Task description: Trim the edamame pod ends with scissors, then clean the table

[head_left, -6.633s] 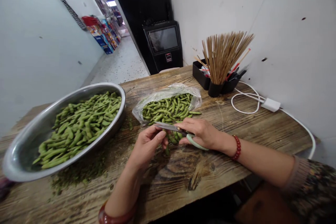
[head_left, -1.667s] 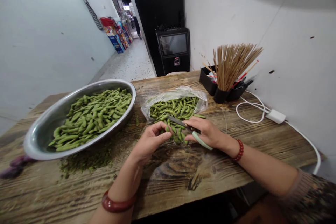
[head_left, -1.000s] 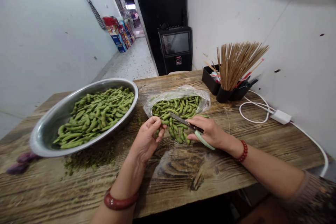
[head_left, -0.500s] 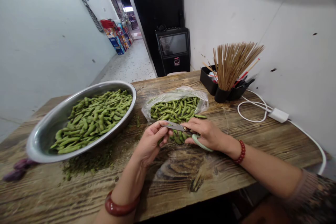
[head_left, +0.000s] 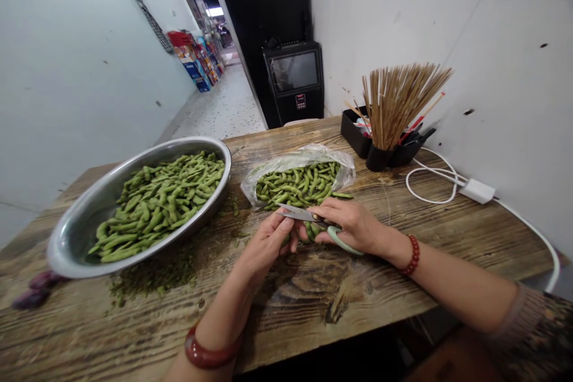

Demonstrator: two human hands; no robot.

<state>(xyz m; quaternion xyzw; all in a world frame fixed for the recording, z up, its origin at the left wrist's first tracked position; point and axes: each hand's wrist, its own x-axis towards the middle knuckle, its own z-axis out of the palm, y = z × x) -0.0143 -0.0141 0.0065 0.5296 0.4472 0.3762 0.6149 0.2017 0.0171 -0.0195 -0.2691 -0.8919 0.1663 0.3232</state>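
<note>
Green-handled scissors [head_left: 304, 215] gripped in right hand [head_left: 356, 225], frame centre; left hand [head_left: 267, 240] pinching pod [head_left: 285, 241]; steel basin [head_left: 74, 242] at frame left.

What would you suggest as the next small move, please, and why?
I would probably close the scissors gently: the right hand holds them with the blades seemingly parted at the left hand, which appears to pinch a green pod. What lies between the blades is too small to tell.
</note>
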